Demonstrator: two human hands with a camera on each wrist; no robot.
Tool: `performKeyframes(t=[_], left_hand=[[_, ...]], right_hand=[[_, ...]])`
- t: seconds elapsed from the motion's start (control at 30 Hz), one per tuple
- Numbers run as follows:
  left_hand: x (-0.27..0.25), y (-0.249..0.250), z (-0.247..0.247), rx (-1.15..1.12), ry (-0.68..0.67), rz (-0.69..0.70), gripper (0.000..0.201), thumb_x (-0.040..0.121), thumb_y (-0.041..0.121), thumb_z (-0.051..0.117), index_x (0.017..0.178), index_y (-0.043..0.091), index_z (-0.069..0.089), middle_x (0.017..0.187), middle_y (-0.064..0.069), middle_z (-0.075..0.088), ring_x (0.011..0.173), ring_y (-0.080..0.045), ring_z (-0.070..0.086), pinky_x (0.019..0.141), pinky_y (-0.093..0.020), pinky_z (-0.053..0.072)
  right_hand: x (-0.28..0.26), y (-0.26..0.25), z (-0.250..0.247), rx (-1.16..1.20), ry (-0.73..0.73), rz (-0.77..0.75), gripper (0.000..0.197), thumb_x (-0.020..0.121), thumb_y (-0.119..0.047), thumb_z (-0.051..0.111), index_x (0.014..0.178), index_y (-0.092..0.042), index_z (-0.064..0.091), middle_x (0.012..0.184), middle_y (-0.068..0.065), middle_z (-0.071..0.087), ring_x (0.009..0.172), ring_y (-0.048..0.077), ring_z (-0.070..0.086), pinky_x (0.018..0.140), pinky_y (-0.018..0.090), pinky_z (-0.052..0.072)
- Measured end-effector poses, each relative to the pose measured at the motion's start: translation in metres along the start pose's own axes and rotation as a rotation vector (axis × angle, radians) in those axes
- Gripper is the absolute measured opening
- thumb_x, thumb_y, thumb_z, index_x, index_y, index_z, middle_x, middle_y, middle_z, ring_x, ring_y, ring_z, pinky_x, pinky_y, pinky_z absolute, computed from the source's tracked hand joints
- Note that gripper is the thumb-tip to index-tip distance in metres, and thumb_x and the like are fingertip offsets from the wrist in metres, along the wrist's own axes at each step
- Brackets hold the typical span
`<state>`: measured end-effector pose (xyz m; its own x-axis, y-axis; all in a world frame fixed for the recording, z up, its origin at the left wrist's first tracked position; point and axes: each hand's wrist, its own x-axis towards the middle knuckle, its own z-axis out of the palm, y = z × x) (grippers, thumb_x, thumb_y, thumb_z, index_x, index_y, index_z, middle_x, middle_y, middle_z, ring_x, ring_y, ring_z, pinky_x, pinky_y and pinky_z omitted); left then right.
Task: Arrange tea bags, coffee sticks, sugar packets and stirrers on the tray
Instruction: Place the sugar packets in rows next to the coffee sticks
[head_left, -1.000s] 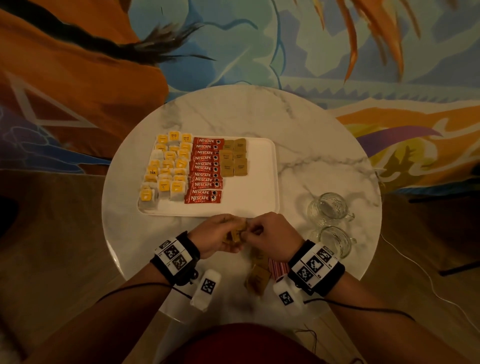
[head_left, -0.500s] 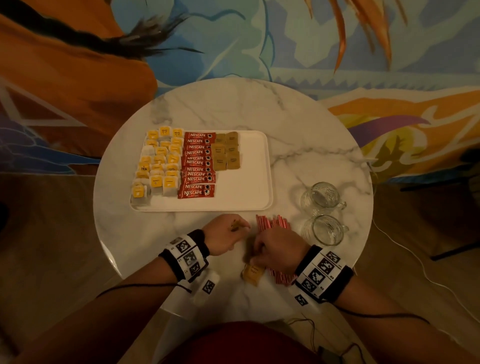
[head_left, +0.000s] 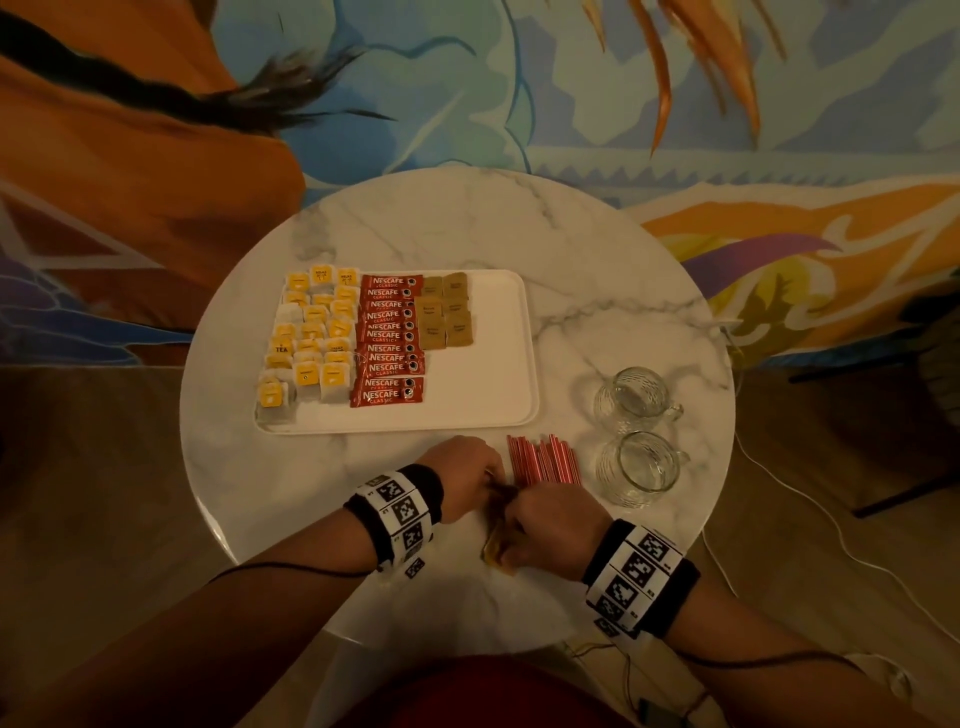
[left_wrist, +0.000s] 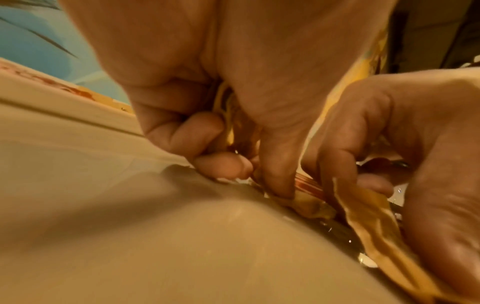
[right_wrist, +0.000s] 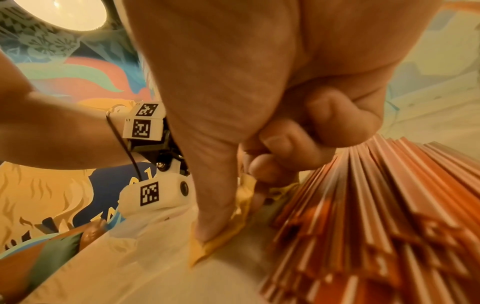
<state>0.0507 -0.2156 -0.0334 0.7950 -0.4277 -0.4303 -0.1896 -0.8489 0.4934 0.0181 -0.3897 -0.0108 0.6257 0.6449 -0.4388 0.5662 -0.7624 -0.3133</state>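
The white tray (head_left: 483, 374) carries yellow tea bags (head_left: 311, 338) on its left, red coffee sticks (head_left: 389, 338) in the middle and brown sugar packets (head_left: 445, 317) beside them. In front of the tray, my left hand (head_left: 467, 478) curls round a few brown sugar packets (left_wrist: 223, 102). My right hand (head_left: 545, 525) touches it and pinches a loose sugar packet (right_wrist: 223, 240) under its thumb on the table. Red stirrers (head_left: 543, 460) lie fanned out just beyond my right hand. Any packets beneath the hands are hidden.
Two empty glass mugs (head_left: 631, 397) (head_left: 636, 467) stand right of the stirrers. The tray's right half is bare white. The round marble table (head_left: 597, 291) ends close behind my wrists. Cables (head_left: 810, 525) trail on the floor at the right.
Both hands dropped back from the tray's front edge toward me, which uncovered the stirrers. They parted briefly and have met again over the loose sugar packets.
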Motion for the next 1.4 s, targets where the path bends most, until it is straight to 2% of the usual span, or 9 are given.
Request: performKeyframes(t=[0.1, 0.2, 0.33, 0.57, 0.77, 0.93, 1.1, 1.2, 1.4], left_hand=[[0.001, -0.007, 0.000, -0.070, -0.004, -0.011, 0.011, 0.087, 0.021, 0.067, 0.097, 0.025, 0.072, 0.092, 0.009, 0.062, 0.083, -0.010, 0.057, 0.077, -0.023, 0.045], [0.000, -0.015, -0.001, -0.193, 0.005, -0.018, 0.003, 0.084, 0.024, 0.071, 0.084, 0.026, 0.068, 0.085, 0.009, 0.066, 0.078, -0.010, 0.060, 0.074, -0.023, 0.048], [-0.007, -0.025, -0.008, -0.351, 0.024, -0.020, 0.014, 0.085, 0.019, 0.070, 0.073, 0.022, 0.063, 0.073, 0.005, 0.065, 0.066, -0.009, 0.058, 0.066, -0.023, 0.047], [-0.022, -0.041, -0.023, -0.689, 0.098, -0.105, 0.027, 0.092, 0.006, 0.057, 0.067, 0.016, 0.055, 0.067, -0.008, 0.061, 0.062, -0.022, 0.060, 0.061, -0.035, 0.051], [-0.033, -0.046, -0.036, -1.026, 0.114, -0.107, 0.013, 0.100, 0.009, 0.052, 0.090, 0.012, 0.060, 0.074, -0.014, 0.061, 0.060, -0.023, 0.060, 0.049, -0.026, 0.043], [-0.041, -0.053, -0.047, -1.090, 0.152, -0.066, 0.028, 0.103, 0.028, 0.048, 0.112, 0.005, 0.061, 0.082, -0.005, 0.068, 0.063, -0.019, 0.064, 0.050, -0.025, 0.043], [-0.038, -0.065, -0.054, -1.007, 0.295, -0.044, 0.007, 0.095, 0.015, 0.065, 0.097, 0.008, 0.066, 0.075, -0.007, 0.068, 0.063, -0.018, 0.064, 0.049, -0.027, 0.044], [-0.034, -0.071, -0.058, -1.041, 0.383, -0.096, 0.011, 0.093, 0.013, 0.068, 0.099, 0.003, 0.066, 0.076, -0.012, 0.068, 0.062, -0.020, 0.064, 0.048, -0.028, 0.044], [-0.027, -0.073, -0.073, -1.177, 0.379, -0.184, 0.013, 0.093, 0.017, 0.068, 0.102, 0.008, 0.068, 0.092, -0.013, 0.072, 0.071, -0.021, 0.069, 0.056, -0.027, 0.051]], right_hand=[[0.000, 0.001, 0.001, 0.023, 0.004, -0.020, 0.028, 0.086, -0.044, 0.067, 0.075, -0.018, 0.062, 0.073, -0.004, 0.059, 0.066, 0.013, 0.053, 0.050, 0.019, 0.027], [0.001, 0.003, 0.000, 0.082, 0.040, -0.052, 0.025, 0.087, -0.044, 0.067, 0.087, -0.019, 0.070, 0.085, -0.004, 0.067, 0.076, 0.013, 0.060, 0.056, 0.019, 0.034], [0.005, 0.002, -0.006, 0.173, 0.084, -0.060, 0.027, 0.087, -0.049, 0.066, 0.086, -0.022, 0.068, 0.085, -0.007, 0.067, 0.076, 0.011, 0.061, 0.069, 0.030, 0.051], [0.017, 0.000, -0.023, 0.450, 0.197, -0.100, 0.020, 0.088, -0.035, 0.069, 0.078, -0.021, 0.059, 0.073, -0.006, 0.063, 0.067, 0.011, 0.059, 0.065, 0.027, 0.047], [0.034, -0.004, -0.037, 0.643, 0.322, -0.081, 0.009, 0.090, -0.024, 0.069, 0.088, -0.032, 0.064, 0.076, -0.015, 0.063, 0.070, 0.001, 0.059, 0.065, 0.013, 0.044], [0.056, -0.004, -0.041, 0.787, 0.394, -0.008, 0.007, 0.094, -0.026, 0.066, 0.097, -0.023, 0.071, 0.084, -0.008, 0.071, 0.076, 0.008, 0.066, 0.075, 0.035, 0.057], [0.076, -0.011, -0.042, 0.919, 0.436, 0.036, 0.010, 0.092, -0.026, 0.070, 0.098, -0.019, 0.070, 0.083, 0.002, 0.072, 0.074, 0.022, 0.069, 0.071, 0.046, 0.059], [0.087, -0.012, -0.041, 0.955, 0.468, 0.102, 0.008, 0.091, -0.026, 0.070, 0.091, -0.018, 0.072, 0.083, 0.002, 0.073, 0.074, 0.026, 0.069, 0.071, 0.049, 0.059], [0.105, -0.004, -0.056, 0.908, 0.518, 0.218, 0.012, 0.092, -0.028, 0.067, 0.087, -0.023, 0.078, 0.083, -0.010, 0.075, 0.079, 0.008, 0.069, 0.079, 0.034, 0.058]])
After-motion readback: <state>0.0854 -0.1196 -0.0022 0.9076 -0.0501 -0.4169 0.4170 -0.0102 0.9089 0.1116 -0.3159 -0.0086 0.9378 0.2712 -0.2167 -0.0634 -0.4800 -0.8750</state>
